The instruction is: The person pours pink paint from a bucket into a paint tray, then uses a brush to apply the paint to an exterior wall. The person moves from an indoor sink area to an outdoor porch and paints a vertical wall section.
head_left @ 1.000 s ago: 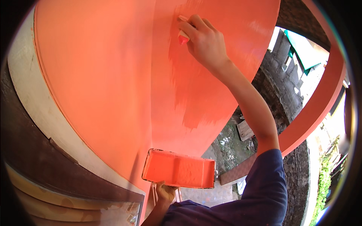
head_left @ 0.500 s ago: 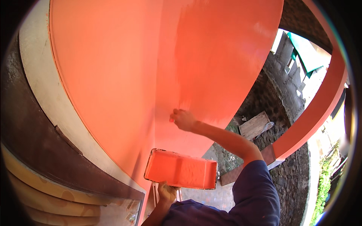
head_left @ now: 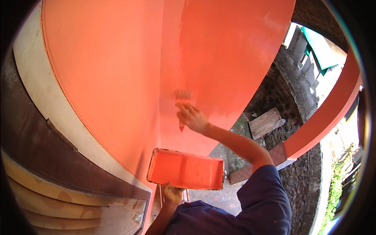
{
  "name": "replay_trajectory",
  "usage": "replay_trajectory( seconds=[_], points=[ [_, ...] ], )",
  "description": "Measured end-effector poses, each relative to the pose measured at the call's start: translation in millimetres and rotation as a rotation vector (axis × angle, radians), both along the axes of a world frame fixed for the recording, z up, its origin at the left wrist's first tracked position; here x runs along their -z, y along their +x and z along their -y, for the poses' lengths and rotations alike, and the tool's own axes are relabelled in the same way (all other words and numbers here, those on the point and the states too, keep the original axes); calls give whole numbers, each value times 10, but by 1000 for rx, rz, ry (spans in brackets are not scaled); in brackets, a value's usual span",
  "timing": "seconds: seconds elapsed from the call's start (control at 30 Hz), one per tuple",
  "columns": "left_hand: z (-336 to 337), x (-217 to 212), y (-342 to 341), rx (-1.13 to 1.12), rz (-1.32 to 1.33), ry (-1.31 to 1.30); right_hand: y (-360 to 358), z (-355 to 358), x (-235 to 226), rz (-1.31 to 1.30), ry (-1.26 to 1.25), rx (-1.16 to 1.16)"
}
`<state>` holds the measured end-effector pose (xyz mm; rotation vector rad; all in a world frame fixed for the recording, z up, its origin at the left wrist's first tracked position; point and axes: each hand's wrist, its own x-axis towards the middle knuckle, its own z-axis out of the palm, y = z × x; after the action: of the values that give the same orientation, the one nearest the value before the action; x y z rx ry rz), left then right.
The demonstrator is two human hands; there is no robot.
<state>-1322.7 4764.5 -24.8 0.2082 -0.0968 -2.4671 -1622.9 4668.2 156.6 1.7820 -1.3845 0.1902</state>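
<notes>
Right hand (head_left: 192, 118) was clenched on a paintbrush (head_left: 183, 102) whose long axis ran 12-to-6, bristles at 12 o'clock against the orange wall (head_left: 117, 70); paint tray (head_left: 185, 169), gripped underneath by the left hand (head_left: 171, 194), lay at 6 o'clock, nearer the left.

We saw a broad orange wall (head_left: 117, 70) filling most of the view, with a cream band (head_left: 35, 90) and a dark brown strip (head_left: 27, 145) along its left edge. To the right, sunlit stone walls (head_left: 290, 74), a wooden board (head_left: 265, 122) on the ground and green plants (head_left: 336, 188) lay outdoors.
</notes>
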Motion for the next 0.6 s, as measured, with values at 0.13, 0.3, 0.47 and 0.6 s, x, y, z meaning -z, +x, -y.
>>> replay_trajectory(
  seconds=[0.13, 0.3, 0.47, 0.6],
  points=[
    [-26, -78, 14, -29, 89, 25, -40, -126, 695, 385, 352, 70],
    [-45, -97, 35, -34, 125, 3, -452, -29, -60, 550, 237, 66],
    [-49, -74, 61, -58, 152, 2, -191, -247, -1348, 462, -184, -16],
    [-36, -54, 58, -81, 133, -5, -87, -321, -989, 635, 9, -107]
  ],
)
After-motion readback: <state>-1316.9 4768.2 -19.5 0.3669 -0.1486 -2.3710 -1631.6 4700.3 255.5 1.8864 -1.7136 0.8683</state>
